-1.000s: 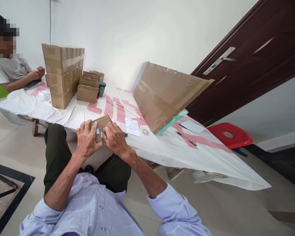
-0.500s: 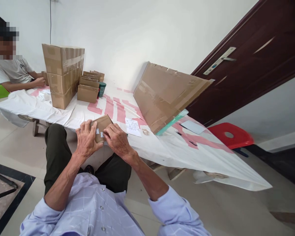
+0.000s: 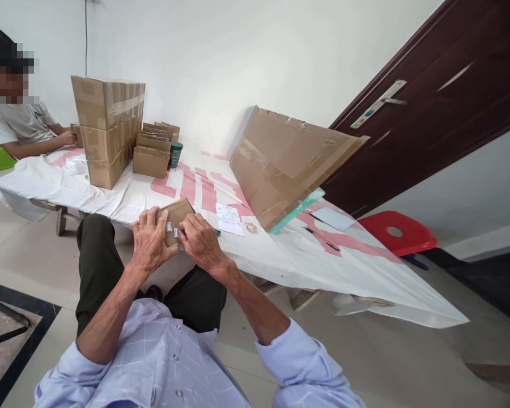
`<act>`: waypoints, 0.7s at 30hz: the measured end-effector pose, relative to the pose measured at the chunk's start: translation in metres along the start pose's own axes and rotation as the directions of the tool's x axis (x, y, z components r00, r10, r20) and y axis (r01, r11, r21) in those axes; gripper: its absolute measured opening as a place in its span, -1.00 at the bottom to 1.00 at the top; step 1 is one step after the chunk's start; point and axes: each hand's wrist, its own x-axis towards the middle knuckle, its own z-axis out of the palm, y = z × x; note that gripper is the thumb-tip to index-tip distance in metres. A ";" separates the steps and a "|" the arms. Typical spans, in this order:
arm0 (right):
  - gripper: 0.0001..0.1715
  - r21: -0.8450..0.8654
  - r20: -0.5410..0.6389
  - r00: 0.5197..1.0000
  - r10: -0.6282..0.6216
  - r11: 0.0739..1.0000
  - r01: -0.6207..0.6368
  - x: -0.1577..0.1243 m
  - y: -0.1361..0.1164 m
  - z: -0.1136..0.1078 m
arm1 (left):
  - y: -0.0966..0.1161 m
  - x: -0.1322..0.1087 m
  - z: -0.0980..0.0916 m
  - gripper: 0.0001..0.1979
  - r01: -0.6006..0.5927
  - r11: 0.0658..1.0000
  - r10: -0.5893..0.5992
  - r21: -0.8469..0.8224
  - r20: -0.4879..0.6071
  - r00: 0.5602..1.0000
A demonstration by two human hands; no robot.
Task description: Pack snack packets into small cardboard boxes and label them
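Note:
Just above my lap, at the table's near edge, is a small brown cardboard box (image 3: 179,211) with two small white labels (image 3: 169,226) on its face. My left hand (image 3: 150,238) is closed round the box's left side, thumb along the lower edge. My right hand (image 3: 199,238) has its fingers bent together in a pinch at the box's right side, by the lower label. What those fingertips hold, if anything, is hidden. A bit of something green (image 3: 218,233) shows just past the right hand; its kind is unclear.
A white sheet with small marks (image 3: 229,219) lies on the cloth-covered table (image 3: 276,266). Large stacked cartons (image 3: 106,130), smaller boxes (image 3: 151,161) and a green tub (image 3: 175,154) stand left. A cardboard panel (image 3: 289,158) leans behind. Another person (image 3: 21,124) sits far left; a red stool (image 3: 399,232) stands right.
Both hands stay on the cardboard box. My right hand has shifted very slightly, and more of the green thing beside it shows. The view has moved a little.

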 end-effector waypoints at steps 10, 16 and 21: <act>-0.78 0.085 -0.005 1.000 0.007 0.996 -0.006 -0.001 0.003 -0.003 | 0.002 0.001 -0.002 -0.20 0.004 1.000 -0.004 -0.001 0.013 1.000; -0.77 0.158 0.004 1.000 0.018 0.987 -0.018 -0.002 0.004 -0.006 | 0.002 0.001 -0.001 -0.17 0.005 1.000 -0.005 0.011 0.010 1.000; -0.76 0.221 -0.006 1.000 0.028 0.975 -0.026 -0.005 0.003 -0.007 | 0.001 0.002 -0.001 -0.16 0.005 1.000 -0.005 -0.002 0.008 1.000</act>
